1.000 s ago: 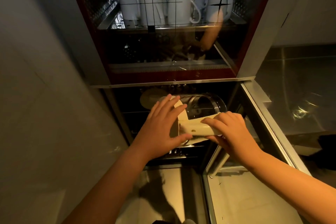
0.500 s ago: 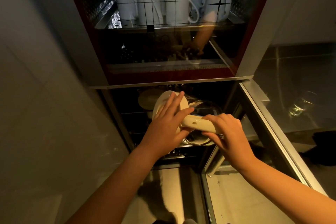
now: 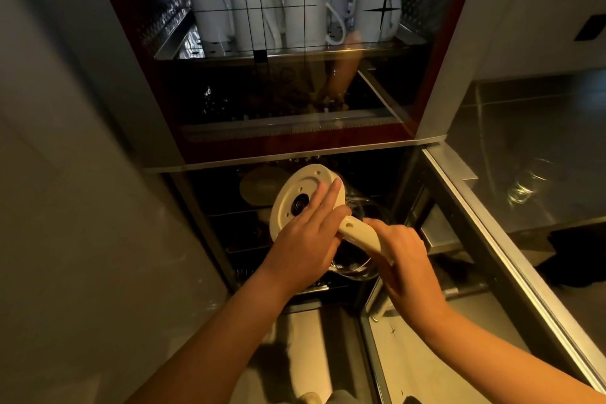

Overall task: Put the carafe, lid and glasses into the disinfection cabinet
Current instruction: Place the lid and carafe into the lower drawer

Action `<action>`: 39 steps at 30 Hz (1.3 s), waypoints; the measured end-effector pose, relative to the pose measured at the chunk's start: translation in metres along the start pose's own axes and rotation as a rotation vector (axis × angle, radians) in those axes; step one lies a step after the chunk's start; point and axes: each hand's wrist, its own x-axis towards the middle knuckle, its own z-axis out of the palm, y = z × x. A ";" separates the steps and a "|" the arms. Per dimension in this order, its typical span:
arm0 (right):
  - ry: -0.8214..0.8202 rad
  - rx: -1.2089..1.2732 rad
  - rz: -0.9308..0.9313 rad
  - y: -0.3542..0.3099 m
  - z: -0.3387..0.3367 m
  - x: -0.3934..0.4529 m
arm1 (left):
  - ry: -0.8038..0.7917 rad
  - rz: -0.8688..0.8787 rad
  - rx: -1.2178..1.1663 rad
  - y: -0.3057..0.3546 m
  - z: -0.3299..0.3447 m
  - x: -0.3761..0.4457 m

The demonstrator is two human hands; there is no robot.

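Note:
The glass carafe [image 3: 296, 193] with a cream base and cream handle is tipped on its side at the mouth of the cabinet's open lower compartment [image 3: 210, 223]. Its round base faces me and its glass body points down to the right. My left hand [image 3: 308, 239] presses flat against the base and side. My right hand [image 3: 400, 252] grips the cream handle. A round cream lid [image 3: 259, 187] lies deeper inside the compartment on the wire rack. A glass [image 3: 528, 187] shows faintly through or in the open door panel on the right.
The upper compartment, behind a closed glass door [image 3: 278, 92], holds several white mugs [image 3: 298, 10]. The lower door [image 3: 492, 256] stands swung open to the right. A grey wall [image 3: 65, 207] runs close on the left. Pale floor lies below.
The carafe has tipped over from upright to lying with its base toward me. Both hands have kept hold and moved slightly inward toward the compartment.

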 end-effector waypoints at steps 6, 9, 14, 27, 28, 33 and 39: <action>-0.065 -0.200 0.008 0.013 0.011 0.003 | -0.054 0.029 -0.096 -0.012 -0.006 0.009; -0.138 -0.284 -0.094 0.018 0.015 0.006 | -0.100 0.014 -0.177 -0.021 -0.005 0.011; -0.175 -0.283 -0.361 0.022 0.015 -0.001 | -0.188 0.013 -0.228 -0.037 -0.001 0.015; 0.176 -0.254 -0.321 0.052 0.057 -0.026 | -0.399 0.263 -0.169 -0.033 0.013 0.055; 0.195 -0.238 -0.293 0.053 0.060 -0.026 | -0.421 0.284 -0.158 -0.033 0.014 0.060; 0.283 -0.210 -0.208 0.061 0.073 -0.022 | -0.488 0.376 -0.073 -0.034 0.022 0.083; 0.326 -0.177 -0.156 0.073 0.084 -0.010 | -0.548 0.418 -0.011 -0.032 0.029 0.103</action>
